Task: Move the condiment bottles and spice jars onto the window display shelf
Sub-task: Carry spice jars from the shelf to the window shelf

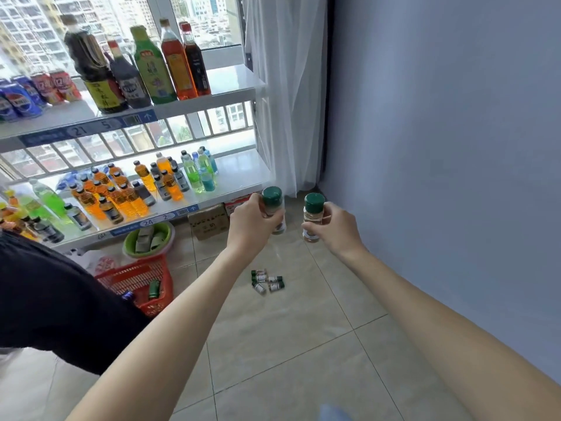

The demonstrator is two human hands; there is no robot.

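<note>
Held upright in mid-air, two green-capped spice jars are carried toward the window display shelf [239, 77]: the left jar [274, 208] is gripped in the left hand [255, 226], whose fingers are wrapped round its body, and the right jar [313, 215] is gripped in the right hand [337, 227] in the same way. Both jars are seen just off the right end of the shelf's lower tier, above the tiled floor [288, 335].

On the shelf's upper tier a row of tall condiment bottles [136, 65] is already stood, with bare surface left to their right. Below the shelf's right end, a small cluster of spare jars [268, 282] is left lying on the floor, apparently four or five, though they are too small to be counted surely. Beside the shelf's foot a red basket [142, 284] is seen with one more green-capped item inside.

Trouble could be caused by the white curtain [285, 95] hanging at the shelf's right end, which might be snagged by a jar. A jar set too near the shelf's edge could be tipped off, and the standing bottles could be knocked by a careless forearm.
</note>
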